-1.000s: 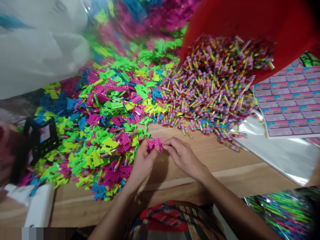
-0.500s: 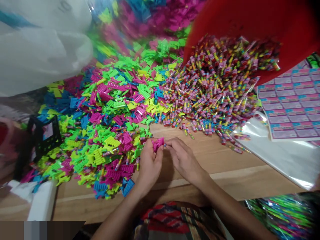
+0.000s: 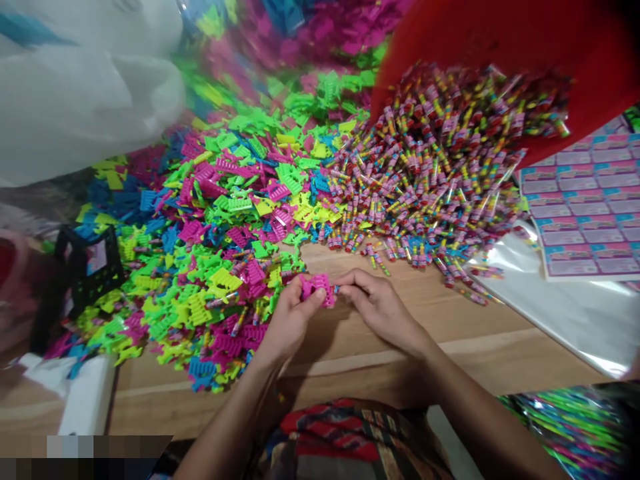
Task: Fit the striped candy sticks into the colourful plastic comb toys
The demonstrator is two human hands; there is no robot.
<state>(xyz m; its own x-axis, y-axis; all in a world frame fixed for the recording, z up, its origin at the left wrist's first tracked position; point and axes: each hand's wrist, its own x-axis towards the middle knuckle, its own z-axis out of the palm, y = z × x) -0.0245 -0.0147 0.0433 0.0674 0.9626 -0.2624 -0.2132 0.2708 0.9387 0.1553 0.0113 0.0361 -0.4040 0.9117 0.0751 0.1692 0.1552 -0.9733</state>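
My left hand [image 3: 289,320] pinches a small pink plastic comb-like piece [image 3: 317,289] above the wooden table [image 3: 450,333]. My right hand [image 3: 377,308] meets it from the right, its fingers pinched on the piece's right end, where a small candy stick seems to show. To the left lies a big heap of plastic pieces [image 3: 210,233] in green, pink, blue and yellow. Behind the hands spreads a heap of small wrapped candy sticks [image 3: 430,173].
A red bin [image 3: 500,40] tips over the candy heap at the top right. Printed sticker sheets [image 3: 585,207] and clear plastic film [image 3: 575,313] lie at right. A black crate [image 3: 87,267] stands at left, a white bag [image 3: 75,100] at top left, a packed bag [image 3: 570,427] at bottom right.
The hands have stayed together at the same spot, turning the pink piece slightly. The camera view has shifted a little; the heaps have not moved.
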